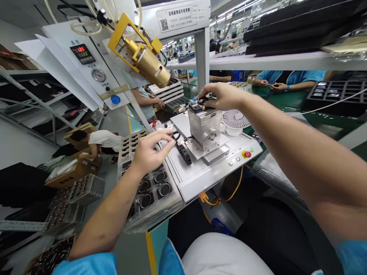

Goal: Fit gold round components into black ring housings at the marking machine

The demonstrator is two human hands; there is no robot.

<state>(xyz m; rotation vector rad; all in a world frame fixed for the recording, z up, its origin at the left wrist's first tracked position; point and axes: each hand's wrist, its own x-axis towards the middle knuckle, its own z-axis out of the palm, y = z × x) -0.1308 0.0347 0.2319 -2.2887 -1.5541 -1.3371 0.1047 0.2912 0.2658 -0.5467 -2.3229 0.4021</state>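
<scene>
My left hand [150, 151] is pinched on a small black ring [175, 135], held above a clear tray [149, 191] of round black parts. My right hand [222, 95] reaches over the top of a metal fixture block [205, 124], fingers closed on another black ring [203, 101] that sits on the fixture's dark top plate. The fixture stands on a white machine base [200, 172]. A brass press head [146, 61] in a yellow bracket hangs tilted above and to the left of the fixture.
A control panel [91, 61] with a red digital display, a gauge and a blue button stands at the left. The base carries a red emergency button [247, 154]. A small white fan [234, 120] sits behind the fixture. Other workers sit at benches behind; stacked trays lie on the floor at left.
</scene>
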